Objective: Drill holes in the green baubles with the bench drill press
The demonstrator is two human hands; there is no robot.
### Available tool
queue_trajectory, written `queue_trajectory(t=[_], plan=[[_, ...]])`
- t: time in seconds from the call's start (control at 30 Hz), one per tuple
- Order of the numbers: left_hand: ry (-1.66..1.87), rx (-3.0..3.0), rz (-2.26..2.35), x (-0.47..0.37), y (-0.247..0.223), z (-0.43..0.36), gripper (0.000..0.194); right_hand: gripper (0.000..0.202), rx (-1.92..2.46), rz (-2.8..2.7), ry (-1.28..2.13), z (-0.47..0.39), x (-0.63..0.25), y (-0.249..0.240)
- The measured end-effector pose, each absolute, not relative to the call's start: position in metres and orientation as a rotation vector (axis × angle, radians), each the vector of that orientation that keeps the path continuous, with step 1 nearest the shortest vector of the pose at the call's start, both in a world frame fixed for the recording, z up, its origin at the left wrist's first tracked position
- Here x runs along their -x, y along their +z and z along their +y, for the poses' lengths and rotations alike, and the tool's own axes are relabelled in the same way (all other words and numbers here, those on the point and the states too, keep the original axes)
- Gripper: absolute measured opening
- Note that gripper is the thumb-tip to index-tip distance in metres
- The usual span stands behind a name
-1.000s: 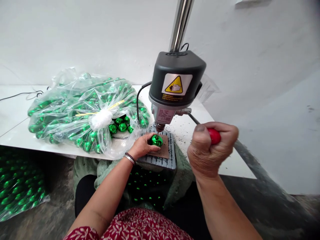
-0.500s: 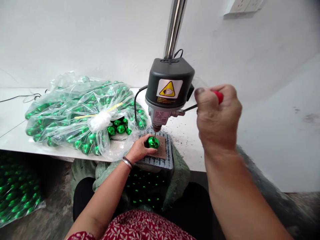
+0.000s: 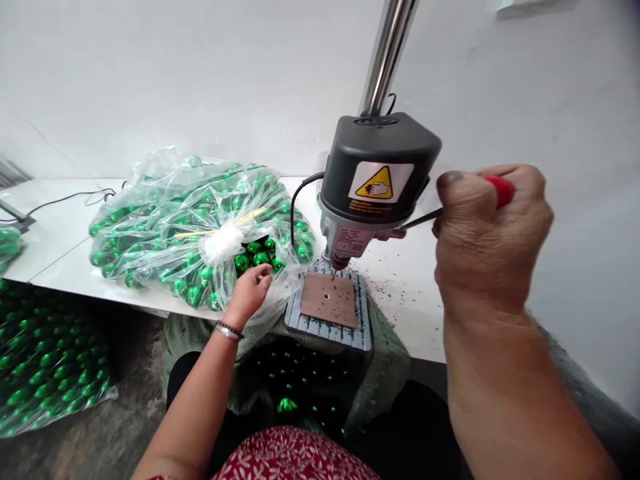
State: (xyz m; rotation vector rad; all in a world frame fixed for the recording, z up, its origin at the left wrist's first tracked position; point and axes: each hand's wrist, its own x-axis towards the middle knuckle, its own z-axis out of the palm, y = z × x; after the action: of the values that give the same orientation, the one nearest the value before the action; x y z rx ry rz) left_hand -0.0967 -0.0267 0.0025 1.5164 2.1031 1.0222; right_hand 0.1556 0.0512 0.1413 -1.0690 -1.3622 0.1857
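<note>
My right hand (image 3: 493, 233) is wrapped round the red-ended feed lever (image 3: 504, 191) of a small drill press (image 3: 381, 173). Below its chuck, the thin drill bit (image 3: 334, 274) points down at a brown square board (image 3: 327, 308) with a hole in it; no ball sits there. My left hand (image 3: 251, 291) is at the opening of a clear plastic bag (image 3: 150, 230), its fingers partly apart beside the shiny green balls (image 3: 261, 258), and I see nothing held in it. In the dark opening of the sack (image 3: 385, 373) under the press, one green ball (image 3: 287, 405) looks smeared by motion.
The grooved metal base (image 3: 365, 327) of the press and the white table (image 3: 400, 293) are strewn with dark shavings. A black cable (image 3: 294, 207) loops left of the press. Another bag of green balls (image 3: 50, 360) lies on the floor at the left.
My left hand has left the drill press and moved left to the bag opening. The green ball it held is gone from the board. My right hand keeps its grip on the lever.
</note>
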Motion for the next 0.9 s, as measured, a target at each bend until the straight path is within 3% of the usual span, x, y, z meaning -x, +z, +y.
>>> queue_trajectory(t=[0.3, 0.47, 0.57, 0.67, 0.77, 0.9], plan=[[0.259, -1.947, 2.224, 0.101, -0.003, 0.043, 0.052, 0.026, 1.086, -1.284, 0.292, 0.044, -0.152, 0.148], [0.216, -1.932, 2.349, 0.105, -0.001, 0.037, 0.050, 0.028, 1.076, -1.277, 0.287, 0.043, -0.151, 0.151], [0.332, -1.872, 2.372, 0.111, 0.000, 0.027, 0.049, 0.029, 1.082, -1.268, 0.286, 0.042, -0.151, 0.153], [0.826, -1.629, 2.228, 0.113, 0.005, 0.005, 0.055, 0.029, 1.083, -1.278, 0.307, 0.040, -0.150, 0.155], [1.316, -1.166, 1.637, 0.103, 0.009, -0.026, 0.062, 0.028, 1.081, -1.279, 0.314, 0.040, -0.150, 0.156], [1.357, -0.716, 1.044, 0.073, 0.009, -0.055, 0.074, 0.026, 1.091, -1.270, 0.294, 0.041, -0.149, 0.155]])
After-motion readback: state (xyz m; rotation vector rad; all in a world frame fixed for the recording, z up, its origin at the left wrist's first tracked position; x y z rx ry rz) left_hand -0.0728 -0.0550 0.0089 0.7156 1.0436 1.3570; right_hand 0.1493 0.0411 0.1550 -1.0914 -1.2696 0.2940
